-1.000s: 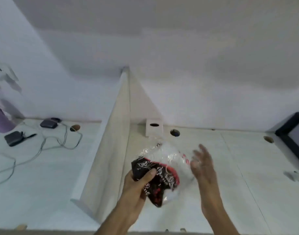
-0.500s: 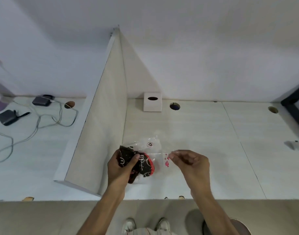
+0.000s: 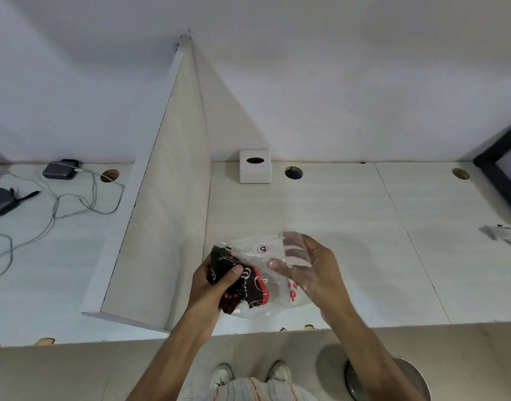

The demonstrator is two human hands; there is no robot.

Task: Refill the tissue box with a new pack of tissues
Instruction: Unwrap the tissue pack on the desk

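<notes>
A tissue pack (image 3: pixel 250 277) in clear plastic wrap with a black-and-red printed end is held over the desk near its front edge. My left hand (image 3: pixel 216 280) grips the black printed end, thumb on top. My right hand (image 3: pixel 312 270) holds the clear end, fingers partly under the film. A white cube tissue box (image 3: pixel 255 166) with an oval slot on top stands at the back of the desk against the wall, well beyond both hands.
An upright white divider panel (image 3: pixel 167 198) stands just left of my hands. Left of it lie chargers (image 3: pixel 59 170) and cables (image 3: pixel 54 209). Cable holes (image 3: pixel 293 172) dot the desk's back edge. A black-framed screen (image 3: pixel 506 175) is at far right, and a crumpled white item (image 3: pixel 506 235) lies below it.
The view has tilted down, showing the desk edge and my feet. My right hand has gone from pinching the wrap's edge to spreading its fingers under the clear film.
</notes>
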